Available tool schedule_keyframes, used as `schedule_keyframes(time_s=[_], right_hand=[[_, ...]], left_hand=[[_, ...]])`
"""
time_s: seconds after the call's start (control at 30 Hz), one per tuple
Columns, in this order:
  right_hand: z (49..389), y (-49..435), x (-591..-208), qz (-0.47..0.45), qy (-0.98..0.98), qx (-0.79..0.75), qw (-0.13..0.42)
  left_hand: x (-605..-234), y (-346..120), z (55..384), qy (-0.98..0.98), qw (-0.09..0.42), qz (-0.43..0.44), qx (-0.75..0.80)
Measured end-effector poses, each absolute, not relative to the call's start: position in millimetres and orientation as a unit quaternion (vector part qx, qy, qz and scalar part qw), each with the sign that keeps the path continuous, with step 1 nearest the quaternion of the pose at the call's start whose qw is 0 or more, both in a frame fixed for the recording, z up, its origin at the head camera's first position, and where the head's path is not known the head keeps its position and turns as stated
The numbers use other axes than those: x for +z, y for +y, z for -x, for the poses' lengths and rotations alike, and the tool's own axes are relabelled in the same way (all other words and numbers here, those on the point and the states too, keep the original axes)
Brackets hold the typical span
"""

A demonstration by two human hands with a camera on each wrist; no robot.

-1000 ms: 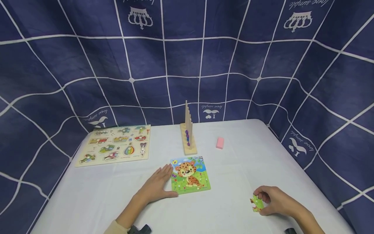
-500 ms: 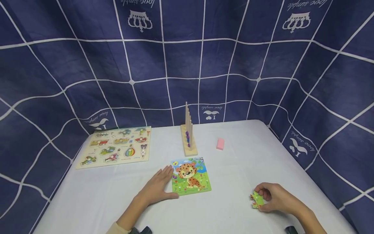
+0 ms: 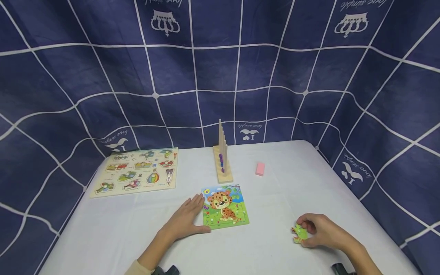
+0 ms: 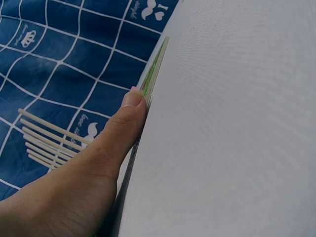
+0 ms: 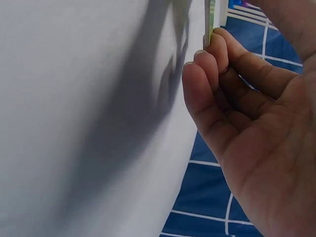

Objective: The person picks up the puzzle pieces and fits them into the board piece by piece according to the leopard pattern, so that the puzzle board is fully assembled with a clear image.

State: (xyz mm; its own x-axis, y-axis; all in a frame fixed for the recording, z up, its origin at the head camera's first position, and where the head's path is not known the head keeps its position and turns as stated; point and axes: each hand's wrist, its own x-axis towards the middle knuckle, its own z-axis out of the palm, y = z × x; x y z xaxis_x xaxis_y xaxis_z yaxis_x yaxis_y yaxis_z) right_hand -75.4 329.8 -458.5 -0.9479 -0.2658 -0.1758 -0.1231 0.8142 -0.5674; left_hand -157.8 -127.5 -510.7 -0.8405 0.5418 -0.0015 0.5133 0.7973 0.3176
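A square leopard jigsaw puzzle (image 3: 225, 208) lies flat on the white table. My left hand (image 3: 187, 217) rests at its left edge, fingers straight and thumb stretched along the near corner. In the left wrist view the thumb (image 4: 118, 133) touches the puzzle's thin green edge (image 4: 153, 74). Off to the right, my right hand (image 3: 321, 231) pinches a green puzzle piece (image 3: 300, 233) between thumb and curled fingers. Seen from the right wrist, the puzzle piece (image 5: 209, 22) stands edge-on at the fingertips, and the hand's shadow falls on the cloth.
A wooden vehicle peg puzzle board (image 3: 137, 172) lies at the back left. Behind the leopard puzzle stands a wooden rack (image 3: 224, 177) with upright rods and several purple and blue beads. A pink block (image 3: 260, 169) sits right of it. Dark blue checked curtain (image 3: 213, 68) surrounds the table.
My right hand has shifted slightly left and away from me with the puzzle piece, which has turned a little. The left hand stays on the leopard puzzle's edge.
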Motion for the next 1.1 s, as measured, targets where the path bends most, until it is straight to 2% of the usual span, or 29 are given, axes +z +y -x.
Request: schedule_keyframes(time_s=[0.57, 1.1], right_hand=[[94, 297, -452, 0.127, 0.938, -0.295, 0.131], [120, 267, -444, 0.167, 0.939, -0.279, 0.115]], left_hand=[[-508, -127, 156, 0.945, 0.05, -0.277, 0.164], [-506, -125, 155, 0.946, 0.057, -0.277, 0.161]])
